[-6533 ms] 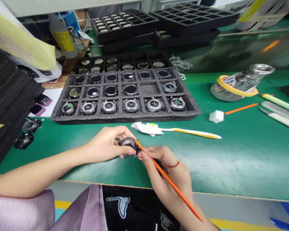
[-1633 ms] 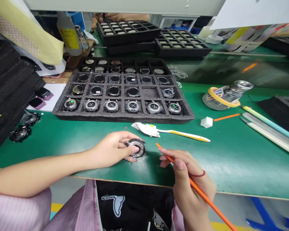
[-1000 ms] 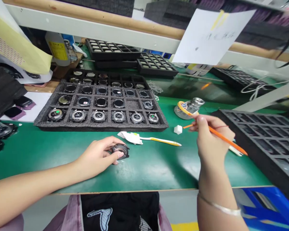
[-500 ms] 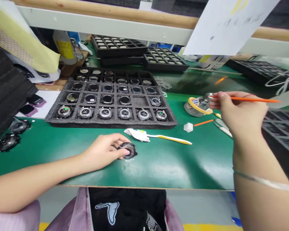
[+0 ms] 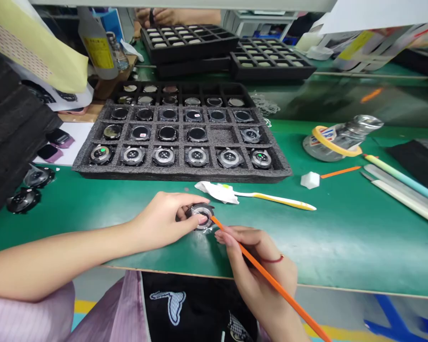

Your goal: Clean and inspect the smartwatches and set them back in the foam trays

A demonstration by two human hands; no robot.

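Note:
Near the front of the green bench, my left hand (image 5: 174, 219) pinches a round watch case (image 5: 201, 211) at its left side, thumb across its face. My right hand (image 5: 262, 261) holds a long thin orange stick (image 5: 271, 278) like a pen, and its tip meets the right edge of the watch case. Just behind lies a toothbrush (image 5: 281, 201) with white tissue (image 5: 219, 192) around its head end. A black foam tray (image 5: 181, 177) of round watch cases stands beyond, several with sensor backs facing up.
A glass bottle (image 5: 342, 135) with a yellow band leans at the right. Near it lie a white block (image 5: 310, 180), an orange stick (image 5: 342, 172) and a pale-handled knife (image 5: 406, 202). Loose watch cases (image 5: 23, 200) sit at the left. Farther back, another person's hands (image 5: 160, 16) appear above stacked trays (image 5: 192, 51).
My right hand has come from the glass bottle to the watch case, bringing the orange stick's tip onto its edge. My left hand keeps holding the case. The view has shifted downward.

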